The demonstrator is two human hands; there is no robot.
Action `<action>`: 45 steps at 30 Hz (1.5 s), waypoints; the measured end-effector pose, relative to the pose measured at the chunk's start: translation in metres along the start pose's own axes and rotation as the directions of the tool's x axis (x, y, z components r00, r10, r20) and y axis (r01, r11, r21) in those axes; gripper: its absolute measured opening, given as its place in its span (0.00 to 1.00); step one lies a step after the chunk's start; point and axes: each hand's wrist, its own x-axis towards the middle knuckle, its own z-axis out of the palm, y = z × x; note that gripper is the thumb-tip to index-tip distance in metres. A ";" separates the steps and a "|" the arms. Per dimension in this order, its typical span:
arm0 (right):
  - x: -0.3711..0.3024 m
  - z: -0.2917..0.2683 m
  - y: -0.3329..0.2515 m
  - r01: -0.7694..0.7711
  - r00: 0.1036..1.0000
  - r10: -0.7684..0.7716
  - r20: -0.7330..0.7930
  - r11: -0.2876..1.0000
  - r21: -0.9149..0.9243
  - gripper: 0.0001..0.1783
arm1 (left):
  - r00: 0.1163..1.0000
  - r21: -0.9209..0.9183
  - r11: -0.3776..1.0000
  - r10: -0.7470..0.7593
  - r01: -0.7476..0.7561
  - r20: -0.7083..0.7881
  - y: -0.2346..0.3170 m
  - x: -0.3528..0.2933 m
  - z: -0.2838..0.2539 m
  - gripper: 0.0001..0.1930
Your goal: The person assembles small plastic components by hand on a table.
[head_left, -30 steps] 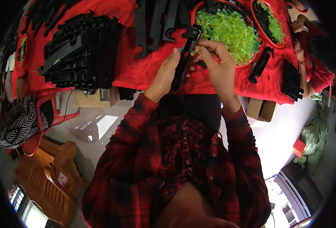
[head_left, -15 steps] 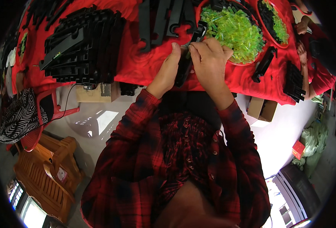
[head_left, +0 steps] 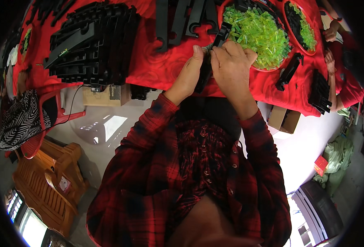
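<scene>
Both my hands hold a long black plastic bar [head_left: 222, 34] above the red-covered table, its far end pointing away from me. My left hand [head_left: 187, 75] grips it from the left, thumb stretched along its side. My right hand [head_left: 234, 68] closes over the middle from the right, thumb and fingers pinched against it. Whether a small piece sits under those fingertips is hidden. Just beyond my right hand stands a red round tray [head_left: 220, 16] heaped with small clear yellow-green pieces [head_left: 258, 37]. Several flat black bars with hooked ends [head_left: 182, 20] lie past my left hand.
A large stack of black bars [head_left: 95, 49] stands at left on the red cloth [head_left: 149, 70]. Another red tray [head_left: 313, 51], a single black bar [head_left: 289, 72] and a small black pile [head_left: 320, 91] lie at right. Another person's hand [head_left: 329, 61] rests beside the table's right edge.
The view has shifted slightly, and both hands with the black bar appear a little farther right. My right fingers stay pinched on the bar.
</scene>
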 end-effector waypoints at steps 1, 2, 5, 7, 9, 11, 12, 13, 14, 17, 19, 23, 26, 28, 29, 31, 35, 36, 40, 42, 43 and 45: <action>0.000 -0.001 0.000 0.000 1.000 0.000 0.002 1.000 -0.002 0.03 | 1.000 0.003 1.000 0.012 -0.012 0.019 -0.001 0.000 0.000 0.33; 0.000 -0.002 0.000 0.008 1.000 -0.008 0.021 1.000 -0.022 0.04 | 0.999 0.007 1.000 0.025 -0.025 0.039 -0.001 0.000 0.000 0.33; 0.001 -0.004 0.000 0.022 0.999 -0.020 0.040 0.999 -0.048 0.06 | 0.995 0.091 0.991 0.099 -0.100 0.021 0.000 0.000 0.004 0.31; 0.001 -0.005 -0.002 0.027 0.999 -0.025 0.040 0.998 -0.054 0.07 | 0.992 0.123 0.985 0.122 -0.121 -0.005 0.003 -0.001 0.009 0.29; 0.001 -0.005 -0.004 0.027 0.997 -0.020 0.071 0.995 -0.097 0.08 | 0.989 0.155 0.978 0.147 -0.141 -0.030 0.000 -0.001 0.007 0.28; 0.001 -0.004 -0.006 0.017 0.998 -0.012 0.064 0.997 -0.080 0.08 | 0.992 0.095 0.988 0.123 -0.121 -0.015 -0.005 0.002 0.002 0.24; 0.001 -0.004 -0.007 0.006 0.998 -0.002 0.058 0.998 -0.063 0.08 | 0.992 0.095 0.988 0.124 -0.122 -0.015 -0.008 0.001 0.001 0.24; 0.000 -0.003 -0.006 0.005 0.998 -0.002 0.057 0.998 -0.063 0.08 | 0.992 0.085 0.988 0.128 -0.127 -0.010 -0.007 0.000 0.003 0.22; 0.000 -0.002 -0.006 -0.022 0.998 0.024 0.062 0.999 -0.046 0.08 | 0.991 0.075 0.988 0.133 -0.132 -0.004 -0.005 -0.001 0.005 0.21; 0.001 -0.004 -0.006 -0.028 0.996 0.031 0.088 0.999 -0.027 0.08 | 0.966 0.218 0.941 0.259 -0.258 0.023 -0.003 -0.003 0.008 0.18; 0.004 -0.007 -0.007 -0.008 0.994 0.011 0.109 1.000 -0.025 0.08 | 0.965 0.226 0.939 0.262 -0.259 0.018 -0.004 -0.003 0.006 0.18; 0.004 -0.008 -0.008 -0.013 0.995 0.014 0.100 1.000 -0.003 0.08 | 0.966 0.194 0.948 0.257 -0.254 0.014 -0.003 -0.003 0.006 0.17; 0.000 -0.006 -0.006 -0.052 0.995 0.046 0.092 0.997 0.058 0.08 | 0.965 0.233 0.936 0.262 -0.262 0.034 -0.005 -0.002 0.005 0.17; -0.001 -0.006 -0.006 -0.068 0.994 0.061 0.090 0.995 0.079 0.08 | 0.961 0.240 0.931 0.274 -0.274 0.035 -0.005 -0.002 0.004 0.18; -0.001 -0.006 -0.007 -0.063 0.995 0.057 0.086 0.996 0.070 0.08 | 0.958 0.248 0.926 0.285 -0.285 0.037 -0.005 -0.002 0.004 0.18; -0.001 -0.006 -0.007 -0.059 0.995 0.054 0.081 0.996 0.060 0.08 | 0.964 0.231 0.936 0.265 -0.265 0.034 -0.005 -0.002 0.004 0.18; -0.002 -0.005 -0.005 -0.054 0.995 0.051 0.081 0.998 0.038 0.08 | 0.990 0.197 0.971 0.139 -0.135 -0.007 -0.007 -0.002 0.000 0.18; -0.002 -0.005 -0.005 -0.052 0.995 0.050 0.090 0.998 0.027 0.08 | 0.990 0.197 0.971 0.140 -0.135 -0.008 -0.007 -0.002 -0.001 0.18; 0.000 -0.005 -0.004 -0.017 0.999 0.016 0.030 0.999 0.033 0.02 | 0.980 0.214 0.956 0.199 -0.200 0.025 -0.002 -0.003 0.003 0.18; -0.002 -0.004 -0.003 -0.081 0.995 0.075 0.072 0.993 0.083 0.08 | 0.970 0.195 0.951 0.238 -0.242 0.040 0.000 -0.003 0.005 0.18; -0.003 -0.004 -0.003 -0.082 0.995 0.076 0.072 0.993 0.082 0.08 | 0.976 0.175 0.960 0.213 -0.217 0.043 0.000 -0.004 0.005 0.18; -0.004 -0.004 -0.004 -0.070 0.997 0.068 0.035 0.995 0.069 0.07 | 0.981 0.154 0.969 0.186 -0.191 0.047 0.000 -0.003 0.003 0.18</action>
